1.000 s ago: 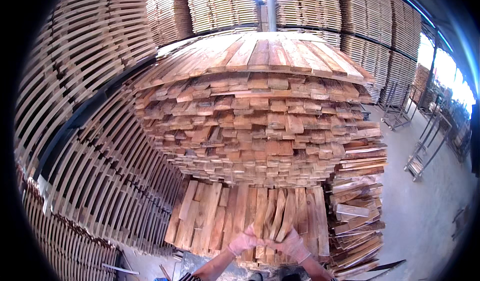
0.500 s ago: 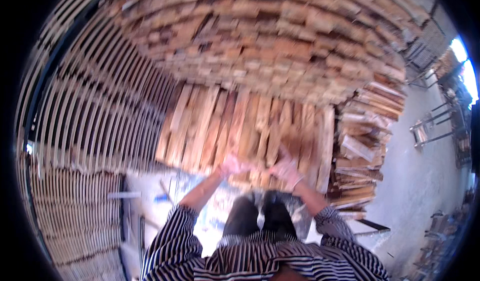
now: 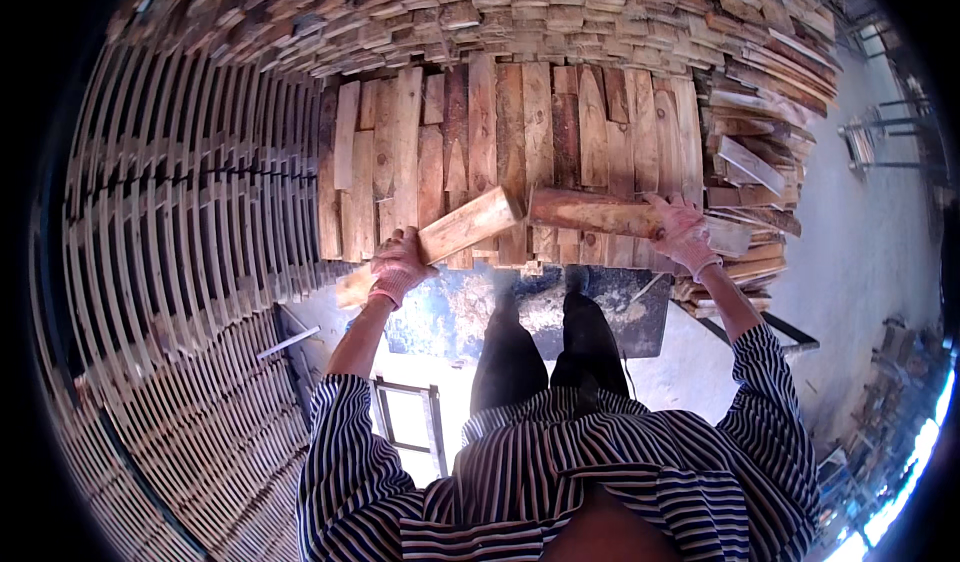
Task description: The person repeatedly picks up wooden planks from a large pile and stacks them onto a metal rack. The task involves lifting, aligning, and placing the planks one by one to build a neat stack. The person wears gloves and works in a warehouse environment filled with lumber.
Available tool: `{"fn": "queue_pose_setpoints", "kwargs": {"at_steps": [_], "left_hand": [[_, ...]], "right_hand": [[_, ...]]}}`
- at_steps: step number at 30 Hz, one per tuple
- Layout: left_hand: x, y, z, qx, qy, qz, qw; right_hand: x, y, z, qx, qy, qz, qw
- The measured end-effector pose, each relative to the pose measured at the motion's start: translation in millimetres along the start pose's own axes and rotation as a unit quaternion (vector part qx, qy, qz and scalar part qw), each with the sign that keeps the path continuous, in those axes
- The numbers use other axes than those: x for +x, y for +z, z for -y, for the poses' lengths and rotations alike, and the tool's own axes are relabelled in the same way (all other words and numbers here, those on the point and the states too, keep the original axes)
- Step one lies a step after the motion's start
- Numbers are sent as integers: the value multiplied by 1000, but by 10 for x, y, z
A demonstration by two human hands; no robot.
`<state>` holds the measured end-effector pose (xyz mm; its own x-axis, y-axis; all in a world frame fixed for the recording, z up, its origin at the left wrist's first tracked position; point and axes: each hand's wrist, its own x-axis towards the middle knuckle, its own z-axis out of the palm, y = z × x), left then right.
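Observation:
My left hand (image 3: pixel 398 262), in a pinkish work glove, is closed around a pale wooden plank (image 3: pixel 468 226). That plank slants, its upper end toward the middle and its lower end sticking out to the left of my hand. My right hand (image 3: pixel 684 232), gloved alike, grips a darker reddish-brown plank (image 3: pixel 595 212) that lies nearly crosswise and points inward. The inner ends of the two planks come close to each other. Beneath them is a layer of boards (image 3: pixel 510 132) laid side by side, running away from me.
Behind the board layer rises a high stack of wood (image 3: pixel 540 22). Slatted stacks (image 3: pixel 190 182) stand along the left. An uneven pile of planks (image 3: pixel 755 167) borders the right side. Below lie a dark sheet (image 3: pixel 440 312) by my legs and a metal frame (image 3: pixel 410 422).
Both hands were low and close together at the near edge of the boards; now they are spread apart, each holding a plank. My view has shifted too.

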<state>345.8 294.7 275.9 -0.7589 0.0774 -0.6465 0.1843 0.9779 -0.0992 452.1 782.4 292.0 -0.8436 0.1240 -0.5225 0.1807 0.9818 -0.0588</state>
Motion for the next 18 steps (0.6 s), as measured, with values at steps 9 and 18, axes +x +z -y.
{"fn": "queue_pose_setpoints", "kwargs": {"at_steps": [9, 18], "left_hand": [[1179, 660, 761, 137, 84, -78, 984], [1633, 929, 1129, 119, 267, -202, 935]], "right_hand": [[437, 1042, 789, -70, 11, -3, 997], [937, 2297, 609, -245, 11, -140, 959]]}}
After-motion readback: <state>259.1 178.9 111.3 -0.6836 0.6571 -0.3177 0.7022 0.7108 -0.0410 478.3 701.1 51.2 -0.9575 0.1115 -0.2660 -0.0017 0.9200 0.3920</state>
